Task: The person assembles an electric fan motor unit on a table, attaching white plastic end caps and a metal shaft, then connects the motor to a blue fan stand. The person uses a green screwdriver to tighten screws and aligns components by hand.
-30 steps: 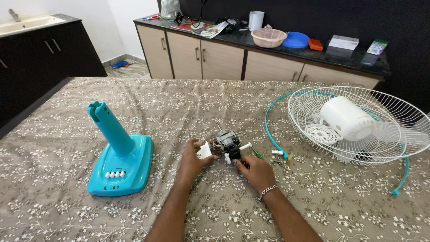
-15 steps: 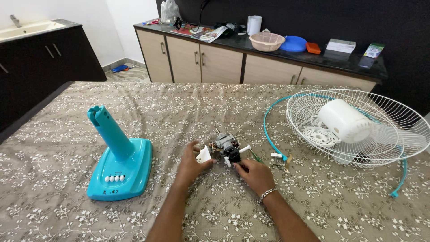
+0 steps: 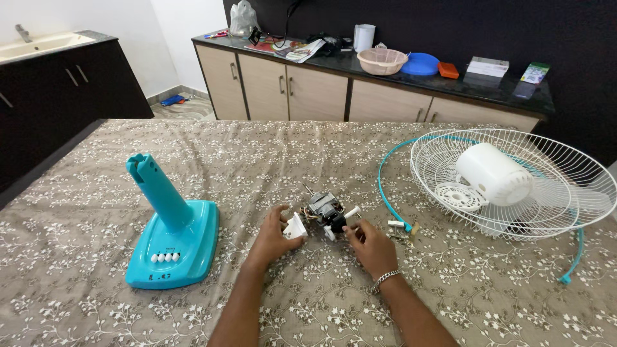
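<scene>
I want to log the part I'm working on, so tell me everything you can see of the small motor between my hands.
The small motor is a bare fan motor: a grey metal core with thin coloured wires, black plastic at its near end, and white plastic pieces on both sides. A thin shaft sticks up behind. It sits on the patterned cloth. The left hand grips the white piece at its left; the right hand touches its right end with its fingertips.

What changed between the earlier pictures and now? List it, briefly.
The right hand shifted slightly up the table, fingertips at the fan motor. The left hand kept holding the motor's white bracket end. The turquoise fan base and white wire guard stayed put.
</scene>
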